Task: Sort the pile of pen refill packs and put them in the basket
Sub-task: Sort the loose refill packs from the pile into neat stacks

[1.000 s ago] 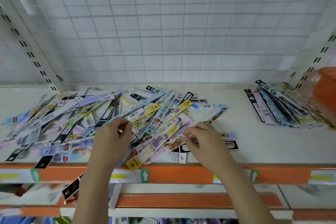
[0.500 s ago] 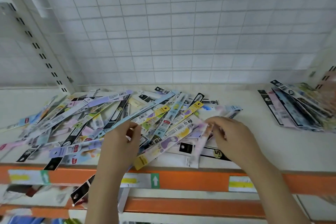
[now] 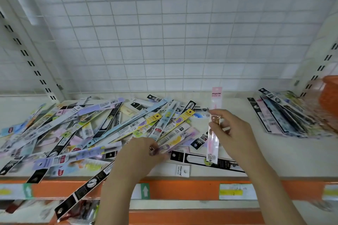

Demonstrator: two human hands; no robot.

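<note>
We work at a cream shop shelf (image 3: 237, 151) with an orange front rail, backed by a white wire grid panel (image 3: 164, 33); a loose pile of long, flat, glossy pen refill packs (image 3: 87, 129) covers its left half, a neater fanned stack (image 3: 281, 115) lies right, beside an orange plastic basket (image 3: 329, 100). Our right hand (image 3: 236, 133) pinches a slim pink-headed transparent pack (image 3: 214, 126) upright, header upward, its long axis near vertical. Our left hand (image 3: 139, 153) grips a purple pack (image 3: 170, 144) on the pile's near edge.

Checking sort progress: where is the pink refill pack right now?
Head view, right of centre: the pink refill pack is held upright in the right hand, above the shelf, just right of the pile.
</note>
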